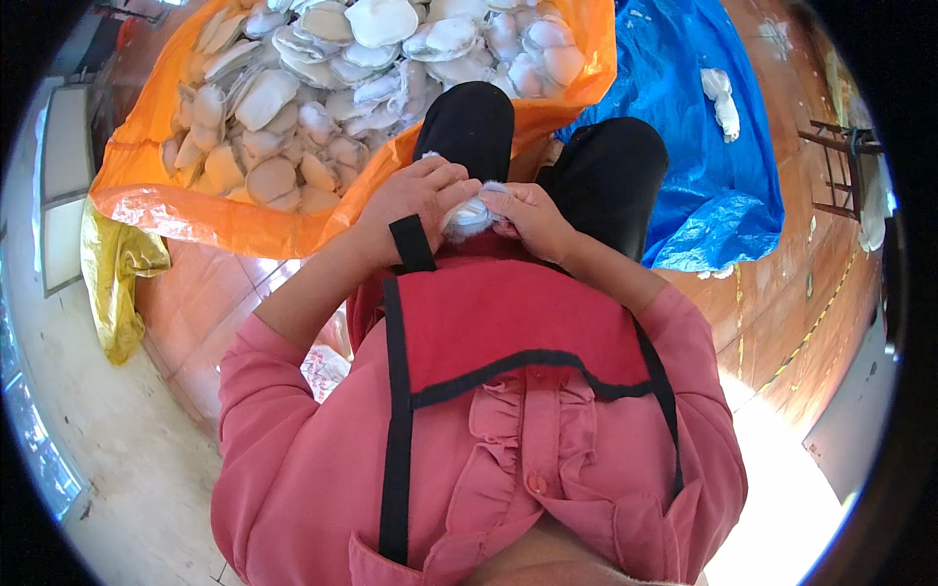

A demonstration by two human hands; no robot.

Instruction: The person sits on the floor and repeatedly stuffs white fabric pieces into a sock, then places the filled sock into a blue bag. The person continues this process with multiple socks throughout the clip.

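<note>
A small, soft white padded piece with fluffy edges (469, 217) is between my two hands, above my lap. My left hand (415, 195) is closed on its left side, fingers bent over the top. At its right edge my right hand (534, 217) pinches it between thumb and fingers. Part of the piece is hidden under the fingers. Beyond my hands, a large pile of rounded, flat white padded pieces (376, 21) fills an orange plastic sheet or sack (210, 230).
A blue plastic sheet (708, 186) lies to the right, with a twisted white piece (721, 103) on it. On the left is a crumpled yellow bag (119, 283). At the far right stands a wooden stool or rack (840, 176). Tiled floor (210, 322) shows around me.
</note>
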